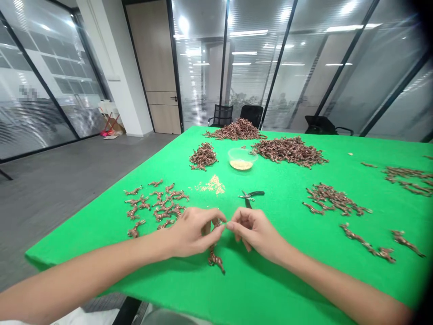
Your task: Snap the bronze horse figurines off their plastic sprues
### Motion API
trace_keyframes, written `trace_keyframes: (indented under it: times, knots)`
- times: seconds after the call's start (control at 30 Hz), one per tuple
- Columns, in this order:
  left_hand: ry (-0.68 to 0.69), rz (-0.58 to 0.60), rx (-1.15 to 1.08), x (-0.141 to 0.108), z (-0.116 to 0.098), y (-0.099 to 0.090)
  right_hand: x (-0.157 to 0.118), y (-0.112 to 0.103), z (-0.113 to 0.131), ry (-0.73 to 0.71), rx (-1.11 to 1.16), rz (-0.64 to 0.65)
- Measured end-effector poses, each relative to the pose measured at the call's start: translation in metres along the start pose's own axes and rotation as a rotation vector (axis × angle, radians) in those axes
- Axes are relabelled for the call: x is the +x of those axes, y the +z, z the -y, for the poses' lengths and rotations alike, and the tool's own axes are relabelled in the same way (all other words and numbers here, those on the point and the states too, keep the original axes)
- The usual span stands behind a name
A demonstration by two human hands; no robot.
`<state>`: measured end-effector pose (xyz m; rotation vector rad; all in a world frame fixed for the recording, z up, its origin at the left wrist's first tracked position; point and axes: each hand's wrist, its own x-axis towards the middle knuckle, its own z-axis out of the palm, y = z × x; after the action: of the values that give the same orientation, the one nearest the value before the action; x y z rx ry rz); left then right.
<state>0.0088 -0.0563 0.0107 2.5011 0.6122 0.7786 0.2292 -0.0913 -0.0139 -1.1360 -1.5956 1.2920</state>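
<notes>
Evidently, the piece in hand is a small, glossy brown, animal-shaped figurine (215,261), lying on the near side of the black-handled metal pliers (249,197), a little to their left, above the green-covered worktop (264,289). The person's left hand (198,230) pinches its far end between thumb and fingers, while its near end, with what look like thin legs, hangs out below. The right hand (255,230), nearer than the pliers, has thumb and forefinger drawn together at the left fingertips; whether a tiny part sits between them cannot be told.

It looks light and stiff, probably moulded plastic, though metal cannot be ruled out. The shiny finish may slip under dry fingertips, and the slender legs would be the weak spots, likely to snag or bend. The thicker trunk seems the safest hold, leaving the thin ends free. Similar brown figurines (169,211) are scattered left of the pliers; the pale, tiny grains (214,185) heaped beyond and left of them look too fine for anything but a fingertip pinch.
</notes>
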Motion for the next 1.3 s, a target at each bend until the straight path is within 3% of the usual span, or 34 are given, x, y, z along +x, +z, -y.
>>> trace_keyframes:
  times: [0.17,0.3,0.6,0.83,1.3]
  knots:
    - [0.011,0.046,-0.097,-0.001,-0.002,-0.001,-0.003,0.011,0.004,0.057,0.18,0.03]
    - [0.021,0.017,-0.077,-0.003,-0.004,0.0,-0.004,0.015,0.008,0.079,0.244,0.05]
    - [0.024,-0.013,0.039,-0.005,-0.006,0.006,-0.005,0.016,0.005,0.075,0.222,0.075]
    - [0.027,0.067,0.066,-0.007,-0.002,0.007,-0.003,0.015,0.009,0.09,0.223,0.072]
    - [0.131,0.119,0.094,-0.003,0.003,0.002,-0.003,0.015,0.007,0.081,0.195,0.07]
